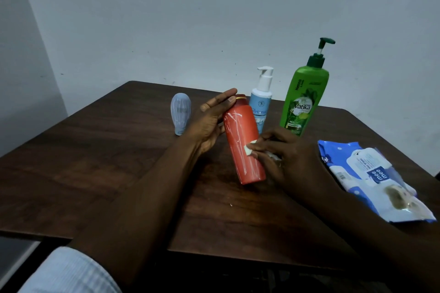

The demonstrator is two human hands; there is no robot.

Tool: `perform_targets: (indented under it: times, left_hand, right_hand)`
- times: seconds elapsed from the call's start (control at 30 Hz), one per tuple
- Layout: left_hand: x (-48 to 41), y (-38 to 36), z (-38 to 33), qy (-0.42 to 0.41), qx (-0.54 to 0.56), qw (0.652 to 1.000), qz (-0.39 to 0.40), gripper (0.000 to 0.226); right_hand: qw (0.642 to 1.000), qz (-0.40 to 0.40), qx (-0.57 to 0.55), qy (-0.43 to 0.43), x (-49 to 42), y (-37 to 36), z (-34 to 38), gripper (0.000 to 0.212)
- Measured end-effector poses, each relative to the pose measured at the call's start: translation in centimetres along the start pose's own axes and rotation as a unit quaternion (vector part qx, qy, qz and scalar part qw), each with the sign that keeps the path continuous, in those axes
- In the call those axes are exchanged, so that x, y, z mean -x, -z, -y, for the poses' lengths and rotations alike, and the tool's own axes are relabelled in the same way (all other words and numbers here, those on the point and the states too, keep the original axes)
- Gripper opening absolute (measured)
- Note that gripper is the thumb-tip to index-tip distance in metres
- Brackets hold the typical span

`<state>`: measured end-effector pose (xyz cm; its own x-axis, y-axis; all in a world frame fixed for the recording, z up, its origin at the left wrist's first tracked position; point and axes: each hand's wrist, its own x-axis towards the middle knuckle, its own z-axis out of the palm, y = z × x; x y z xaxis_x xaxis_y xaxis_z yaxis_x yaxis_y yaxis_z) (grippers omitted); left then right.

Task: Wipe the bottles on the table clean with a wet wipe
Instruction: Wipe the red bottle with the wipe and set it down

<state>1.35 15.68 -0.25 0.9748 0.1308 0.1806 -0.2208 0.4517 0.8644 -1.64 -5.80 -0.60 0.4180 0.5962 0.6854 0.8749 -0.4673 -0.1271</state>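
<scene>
Dark wood table [119, 173], near edge just under the forearms. Wipe pack [371, 173] lies flat near-right, close to the right edge.

Right hand [285, 157]: fingers bunched round the wet wipe [248, 148], pressing it on the lower right flank of the red bottle [242, 147]. The bottle is mid-table, base near and seemingly at the tabletop, long axis leaning far-left to the cap.

Left hand [209, 123]: fingers mostly straight, bracing the neck from the left.

The uncovered run of the bottle goes up-axis from the wipe, far-left of the right fingertips, so the right hand is nearer.

Far side: blue pump bottle [260, 107] directly behind the cap, green pump bottle [302, 102] far-right, small pale bottle [181, 112] far-left. It's tight behind the cap, with open room near-left.
</scene>
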Motion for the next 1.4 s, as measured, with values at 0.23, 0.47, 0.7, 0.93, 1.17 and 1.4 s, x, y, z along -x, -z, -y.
perform_targets:
  times: [0.23,0.47,0.7,0.93,1.17,1.4]
  left_hand:
    - [-0.2,0.5,0.1,0.001,-0.014,1.0,-0.015,0.022]
    - [0.1,-0.3,-0.2,0.022,0.014,0.999,0.025,0.031]
    - [-0.3,-0.1,0.6,0.037,0.12,0.982,0.143,0.042]
    - [-0.5,0.3,0.5,0.026,0.157,0.977,0.142,0.048]
    - [-0.2,0.0,0.3,0.018,0.177,0.974,0.141,0.046]
    - [-0.3,0.4,0.4,0.014,0.199,0.97,0.138,0.046]
  right_hand:
    - [0.999,0.046,0.002,0.017,3.2,0.3,1.0,0.026]
    - [0.998,0.063,-0.016,0.003,3.5,0.5,0.6,0.026]
    - [0.998,0.006,-0.051,-0.044,-0.4,-0.3,-0.3,0.02]
    - [0.999,-0.04,-0.022,-0.027,-5.0,-1.1,-1.1,0.018]
    - [0.997,-0.073,-0.017,-0.017,-9.5,-0.9,-1.3,0.015]
    - [0.997,-0.073,-0.006,-0.003,-9.0,-2.1,-0.6,0.016]
